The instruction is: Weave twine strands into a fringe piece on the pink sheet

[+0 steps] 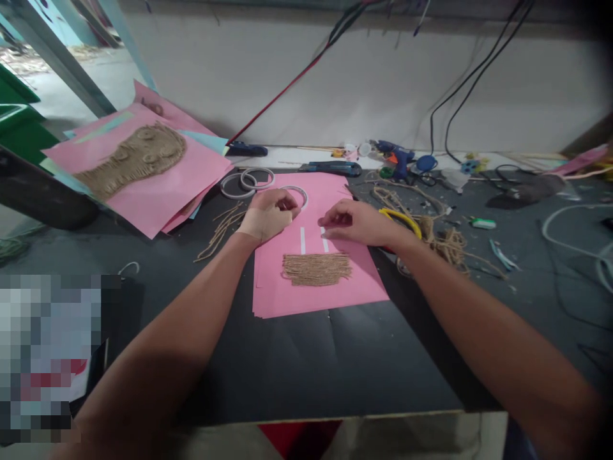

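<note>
One pink sheet (pixel 272 300) lies flat on the black table (pixel 297 364), bearing a twine panel (pixel 316 269) and two white strips (pixel 302 240), right hand (pixel 354 223) narrowed at one strip, apparently to steady it, left hand (pixel 272 214) curled beside a grey ring (pixel 305 194) (neither hand's hold can be told).

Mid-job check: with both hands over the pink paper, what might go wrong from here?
1. The right hand is at the upper end of a white strip; a slip might set it crooked.
2. The twine patch has loose ends at its edges, which may snag or fray.
3. The right forearm is close to the yellow handle and tangled twine; a sideways sweep could drag them.
</note>
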`<act>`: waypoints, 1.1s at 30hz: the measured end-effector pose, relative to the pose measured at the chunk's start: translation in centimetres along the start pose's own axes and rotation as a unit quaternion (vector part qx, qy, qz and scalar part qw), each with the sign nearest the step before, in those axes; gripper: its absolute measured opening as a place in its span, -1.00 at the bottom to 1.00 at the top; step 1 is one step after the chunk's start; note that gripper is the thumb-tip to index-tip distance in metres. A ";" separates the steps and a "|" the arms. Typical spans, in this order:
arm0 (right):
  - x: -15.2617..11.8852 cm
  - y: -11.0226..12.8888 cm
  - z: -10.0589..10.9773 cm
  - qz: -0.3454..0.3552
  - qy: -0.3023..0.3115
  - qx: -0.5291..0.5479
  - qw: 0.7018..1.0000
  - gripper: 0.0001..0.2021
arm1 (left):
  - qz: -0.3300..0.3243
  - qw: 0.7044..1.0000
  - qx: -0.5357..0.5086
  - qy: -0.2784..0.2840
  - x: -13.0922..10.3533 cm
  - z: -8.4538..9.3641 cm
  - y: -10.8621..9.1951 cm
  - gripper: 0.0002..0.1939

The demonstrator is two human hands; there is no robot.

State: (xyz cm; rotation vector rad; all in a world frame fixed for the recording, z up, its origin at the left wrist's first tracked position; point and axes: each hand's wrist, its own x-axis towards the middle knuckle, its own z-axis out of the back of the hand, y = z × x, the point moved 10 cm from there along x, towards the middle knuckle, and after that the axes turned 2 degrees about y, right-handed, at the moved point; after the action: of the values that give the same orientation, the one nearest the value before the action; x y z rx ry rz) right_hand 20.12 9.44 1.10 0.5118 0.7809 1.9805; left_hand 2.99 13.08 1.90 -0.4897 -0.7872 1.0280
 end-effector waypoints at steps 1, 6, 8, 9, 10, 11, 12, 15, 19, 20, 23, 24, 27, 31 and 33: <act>0.0 -0.2 0.0 -0.005 -0.007 0.005 1.000 -0.74 | 0.001 1.000 0.005 0.000 0.0 0.0 0.0 -0.93; 0.1 -0.3 -0.1 -0.009 -0.024 0.003 1.000 -0.79 | -0.012 0.997 0.043 0.062 0.6 -0.6 0.2 -0.88; 0.2 -0.3 -0.2 -0.011 -0.024 0.001 1.000 -0.79 | -0.035 0.993 0.082 0.081 0.9 -0.2 -0.4 -0.84; 0.2 -0.4 -0.2 -0.013 -0.024 0.001 1.000 -0.79 | -0.044 0.991 0.098 0.079 1.1 0.2 -0.9 -0.84; 0.1 -0.4 -0.2 -0.016 -0.023 0.003 1.000 -0.79 | -0.053 0.990 0.103 0.086 1.2 0.6 -1.4 -0.81; 0.1 -0.5 -0.2 -0.020 -0.022 0.006 1.000 -0.79 | -0.049 0.988 0.104 0.105 1.3 0.7 -1.8 -0.79; 0.1 -0.6 -0.2 -0.025 -0.021 0.010 0.999 -0.79 | -0.026 0.986 0.093 0.134 1.3 0.7 -1.7 -0.77; 0.1 -0.8 -0.3 -0.037 -0.020 0.019 0.999 -0.82 | 0.036 0.965 0.035 0.259 0.3 -0.5 -1.6 -0.72; 0.1 -0.8 -0.4 -0.034 -0.017 0.043 0.998 -0.83 | 0.073 0.941 0.001 0.329 -0.9 -1.5 -1.2 -0.69; 0.1 -0.8 -0.5 -0.032 -0.016 0.049 0.998 -0.83 | 0.076 0.940 0.008 0.333 -1.0 -1.6 -1.0 -0.69; 0.1 -0.9 -0.5 -0.031 -0.018 0.057 0.998 -0.81 | 0.070 0.939 0.036 0.336 -1.0 -1.8 -0.8 -0.71; 0.1 -0.9 -0.5 -0.032 -0.019 0.057 0.998 -0.80 | 0.065 0.937 0.042 0.340 -1.0 -2.0 -0.9 -0.70; 0.1 -1.0 -0.5 -0.034 -0.017 0.065 0.997 -0.79 | 0.052 0.933 0.055 0.351 -1.0 -2.4 -1.1 -0.70; 0.0 -1.0 -0.6 -0.034 -0.008 0.086 0.996 -0.78 | 0.026 0.937 0.065 0.342 -0.9 -2.6 -1.5 -0.69; 0.0 -1.0 -0.6 -0.036 -0.007 0.084 0.996 -0.79 | 0.024 0.938 0.066 0.339 -0.9 -2.8 -1.5 -0.68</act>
State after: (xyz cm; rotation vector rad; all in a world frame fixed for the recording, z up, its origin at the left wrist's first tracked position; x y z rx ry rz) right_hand 20.36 9.57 0.02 0.5871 0.9495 1.8529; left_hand 5.69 11.59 0.84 -0.6968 -0.0898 0.8636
